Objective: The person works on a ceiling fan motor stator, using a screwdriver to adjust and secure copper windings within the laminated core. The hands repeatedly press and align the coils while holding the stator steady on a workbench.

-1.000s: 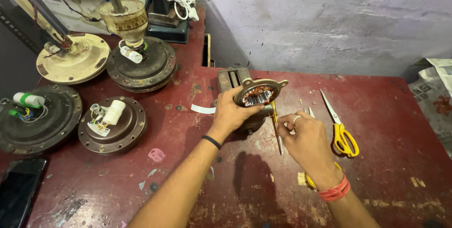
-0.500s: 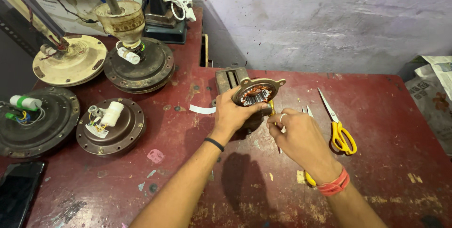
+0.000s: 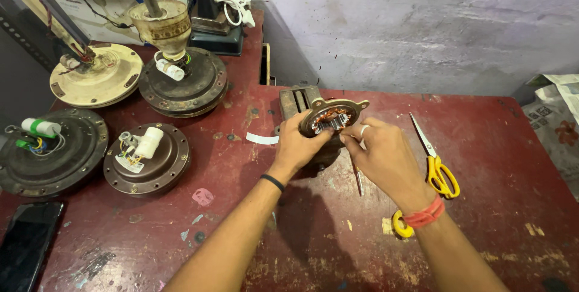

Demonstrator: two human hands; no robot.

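**Both hands on a small motor stator**

The stator [image 3: 333, 118] is a round metal frame with mounting ears on its rim and copper-coloured windings packed around a pale slotted centre. It is tipped up on edge, its open face turned toward the camera, above the rear middle of the bench [image 3: 482, 147]. The left hand [image 3: 300, 144] grips it from below and the left, fingers closed round its lower rim. The right hand [image 3: 381, 154] meets it on the right, fingers pinched together at the windings' edge; a thin metal rod [image 3: 358, 178] hangs down beneath this hand.

Just behind the stator sits a small grey metal block [image 3: 295, 101]. Right of the stator lie yellow-handled scissors [image 3: 435, 161]; nearer the camera, a roll of yellow tape [image 3: 400, 226]. A strip of white paper [image 3: 262, 139] lies left of the stator. Farther left stand four ceiling-fan motor housings [image 3: 146, 158], some with capacitors and wires. A black phone [image 3: 25, 250] lies well left.

The bench is dark red, scuffed and paint-flecked. Behind the stator rises a rough grey plastered wall [image 3: 422, 27].
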